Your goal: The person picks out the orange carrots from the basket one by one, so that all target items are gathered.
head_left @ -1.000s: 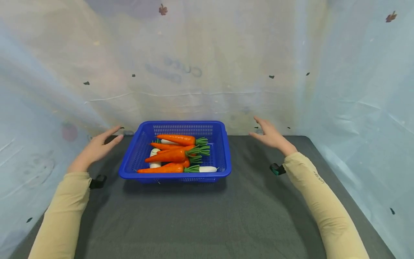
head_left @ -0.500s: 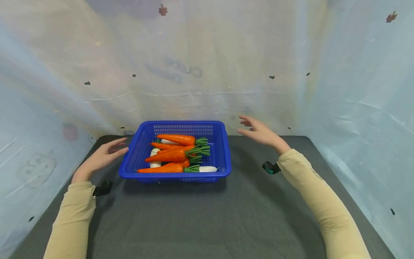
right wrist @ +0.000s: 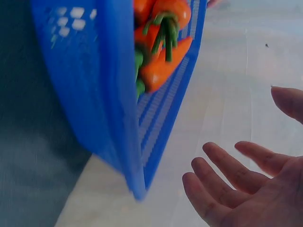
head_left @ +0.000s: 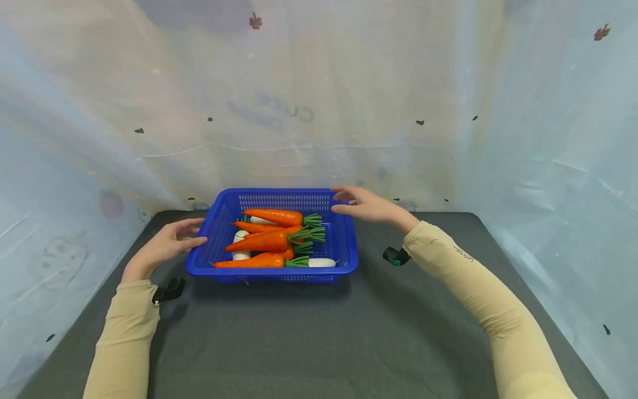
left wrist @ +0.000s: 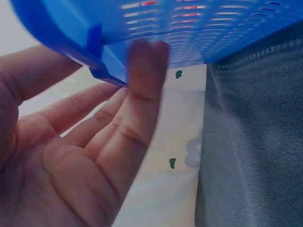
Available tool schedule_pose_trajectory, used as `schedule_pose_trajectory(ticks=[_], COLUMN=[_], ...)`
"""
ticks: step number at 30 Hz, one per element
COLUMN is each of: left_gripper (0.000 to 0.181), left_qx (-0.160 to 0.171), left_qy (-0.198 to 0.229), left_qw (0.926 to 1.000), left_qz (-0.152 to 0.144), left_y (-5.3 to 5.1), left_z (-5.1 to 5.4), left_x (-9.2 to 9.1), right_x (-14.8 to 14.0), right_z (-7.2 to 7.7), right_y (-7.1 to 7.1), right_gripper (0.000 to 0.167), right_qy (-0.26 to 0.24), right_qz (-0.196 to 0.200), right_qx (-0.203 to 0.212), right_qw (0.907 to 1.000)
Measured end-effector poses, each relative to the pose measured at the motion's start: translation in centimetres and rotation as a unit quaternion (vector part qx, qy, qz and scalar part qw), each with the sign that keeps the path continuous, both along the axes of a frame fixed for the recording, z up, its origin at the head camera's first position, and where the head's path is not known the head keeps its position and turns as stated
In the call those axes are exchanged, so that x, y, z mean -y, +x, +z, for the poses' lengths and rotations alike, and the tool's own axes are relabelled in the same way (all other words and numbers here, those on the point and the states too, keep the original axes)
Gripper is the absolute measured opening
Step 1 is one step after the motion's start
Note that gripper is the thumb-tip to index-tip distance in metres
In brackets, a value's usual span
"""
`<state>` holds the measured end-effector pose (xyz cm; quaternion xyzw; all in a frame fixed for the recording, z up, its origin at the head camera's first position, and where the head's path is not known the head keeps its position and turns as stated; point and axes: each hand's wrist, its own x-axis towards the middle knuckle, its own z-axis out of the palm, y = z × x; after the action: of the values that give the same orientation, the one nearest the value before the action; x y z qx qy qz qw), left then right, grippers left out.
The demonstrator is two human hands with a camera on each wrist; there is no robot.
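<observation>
A blue plastic basket (head_left: 271, 272) holds several orange carrots (head_left: 259, 240) with green tops and a few white radishes (head_left: 321, 262). At its left side, my left hand (head_left: 166, 244) has the thumb over the rim, fingers loosely bent; in the left wrist view this hand (left wrist: 90, 151) has a blurred fingertip against the basket's outer wall (left wrist: 189, 33), and I cannot tell how firmly it touches. My right hand (head_left: 371, 208) is over the back right corner, fingers relaxed. In the right wrist view that hand (right wrist: 246, 184) is apart from the basket rim (right wrist: 120, 94), holding nothing.
The basket rests on a dark grey cloth-covered table (head_left: 279, 338). Pale patterned sheeting (head_left: 319, 83) hangs behind the table and along both sides. Black bands are at both wrists.
My left hand has moved right to the basket's left rim. My right hand has moved left over the back right corner. The basket keeps its place, with the head view shifted slightly.
</observation>
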<state>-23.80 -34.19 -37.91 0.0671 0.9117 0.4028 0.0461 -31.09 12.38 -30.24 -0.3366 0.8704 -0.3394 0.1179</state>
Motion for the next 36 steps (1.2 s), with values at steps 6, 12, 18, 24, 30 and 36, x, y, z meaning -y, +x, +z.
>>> schedule_pose_trajectory(ticks=[6,12,18,24,30,36], left_gripper=[0.069,0.069,0.069,0.07,0.07,0.071], left_qx=[0.004,0.011,0.017,0.023,0.026,0.028], left_qy=[0.002,-0.005,-0.01,-0.02,-0.022,-0.022], left_qw=[1.0,0.9999,0.9998,0.9995,0.9993,0.9992], left_qz=[-0.002,0.002,-0.001,0.01,0.015,0.016], left_y=[0.1,0.0,-0.2,-0.2,-0.1,-0.3], left_z=[0.3,0.5,0.6,0.7,0.7,0.9], left_x=[-0.2,-0.5,-0.5,-0.4,-0.3,-0.5], right_x=[2.4,4.4,6.1,7.7,9.0,9.9], right_z=[-0.8,-1.2,-1.3,-1.3,-1.8,-2.3], right_y=[-0.1,-0.2,-0.8,-1.6,-2.0,-2.5], right_gripper=[0.051,0.045,0.045,0.044,0.044,0.049], right_qy=[-0.039,-0.058,-0.076,-0.103,-0.092,-0.055], right_qz=[0.025,0.019,0.04,0.063,0.07,0.056], right_qx=[0.044,0.089,0.139,0.189,0.212,0.224], right_qw=[0.998,0.9941,0.9866,0.9746,0.9705,0.9715])
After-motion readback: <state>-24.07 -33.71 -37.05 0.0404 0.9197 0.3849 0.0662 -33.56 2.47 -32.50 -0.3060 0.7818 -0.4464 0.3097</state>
